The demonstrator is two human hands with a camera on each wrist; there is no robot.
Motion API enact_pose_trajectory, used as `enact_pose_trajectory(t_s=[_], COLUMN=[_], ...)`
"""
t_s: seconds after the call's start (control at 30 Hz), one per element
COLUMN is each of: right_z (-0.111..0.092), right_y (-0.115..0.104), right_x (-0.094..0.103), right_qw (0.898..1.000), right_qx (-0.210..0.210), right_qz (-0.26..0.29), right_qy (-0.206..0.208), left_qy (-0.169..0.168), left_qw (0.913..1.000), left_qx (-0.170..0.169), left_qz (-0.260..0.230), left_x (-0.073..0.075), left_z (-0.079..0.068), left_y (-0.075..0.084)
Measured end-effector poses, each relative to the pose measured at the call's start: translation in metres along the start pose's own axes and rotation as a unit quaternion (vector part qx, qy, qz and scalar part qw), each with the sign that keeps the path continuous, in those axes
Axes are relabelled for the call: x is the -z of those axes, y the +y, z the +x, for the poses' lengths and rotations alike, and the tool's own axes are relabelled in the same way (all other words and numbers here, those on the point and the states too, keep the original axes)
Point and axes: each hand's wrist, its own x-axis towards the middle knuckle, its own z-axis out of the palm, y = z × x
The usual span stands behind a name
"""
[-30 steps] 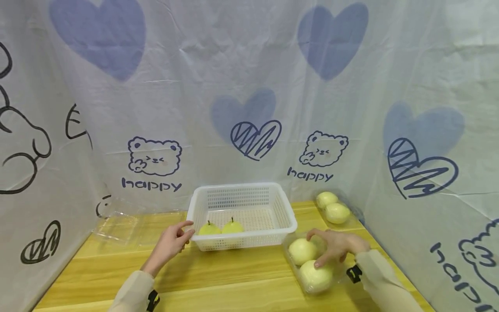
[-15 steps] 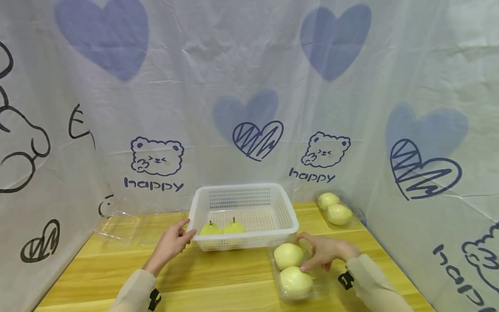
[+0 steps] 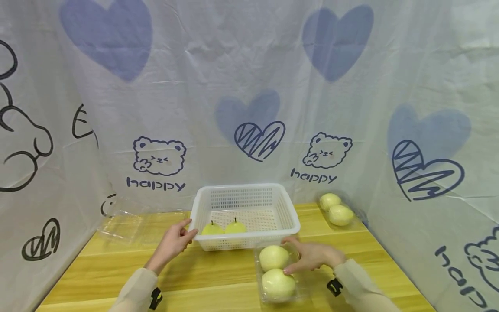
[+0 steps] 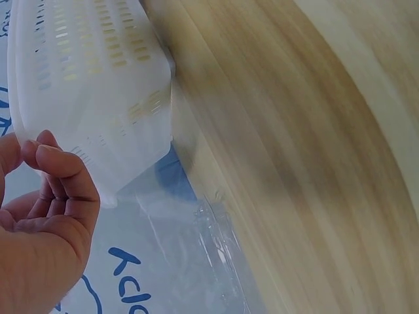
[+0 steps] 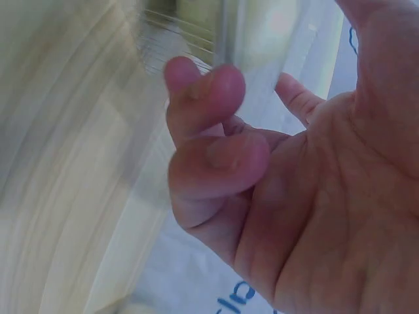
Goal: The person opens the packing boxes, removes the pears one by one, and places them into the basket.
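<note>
Toward the back of the wooden table stands a white plastic basket (image 3: pixel 286 216), with two yellow pears (image 3: pixel 235 226) inside near its front wall. My left hand (image 3: pixel 174 241) pinches the basket's left rim between thumb and fingers; the left wrist view shows this rim (image 4: pixel 19 111) up close. In front of the basket, toward the right, lies a clear plastic box (image 3: pixel 259 277) holding two pale yellow pears (image 3: pixel 278 284). My right hand (image 3: pixel 309 255) grips that box from its right side, thumb by the near pear. The hand covers part of the box's right edge.
At the back right, another clear box (image 3: pixel 355 223) holds two more pale pears (image 3: pixel 340 215). Clear plastic packaging (image 3: pixel 124 225) lies at the back left, beside the basket. A printed white curtain (image 3: pixel 218 56) rises behind the table and along both sides.
My right hand has slid the box with its two pears leftward, to in front of the basket's right part. My left hand stays at the basket's rim.
</note>
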Motion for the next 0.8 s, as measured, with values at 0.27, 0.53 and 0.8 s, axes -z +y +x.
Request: enact_pose_trajectory(t_s=[0.27, 0.53, 0.8], right_z=[0.012, 0.022, 0.033], right_y=[-0.02, -0.032, -0.04], right_x=[-0.011, -0.02, -0.033], right_qw=[0.997, 0.996, 0.994], right_qx=[0.027, 0.053, 0.068], right_qz=[-0.062, -0.065, -0.073], right_qy=[0.023, 0.032, 0.052], left_qy=[0.002, 0.015, 0.023], left_qw=[1.0, 0.9999, 0.9994], left_qx=[0.002, -0.003, -0.01], left_qz=[-0.008, -0.006, 0.026], left_x=[-0.001, -0.002, -0.004], left_z=[0.001, 0.0, -0.001], left_y=[0.0, 0.0, 0.001])
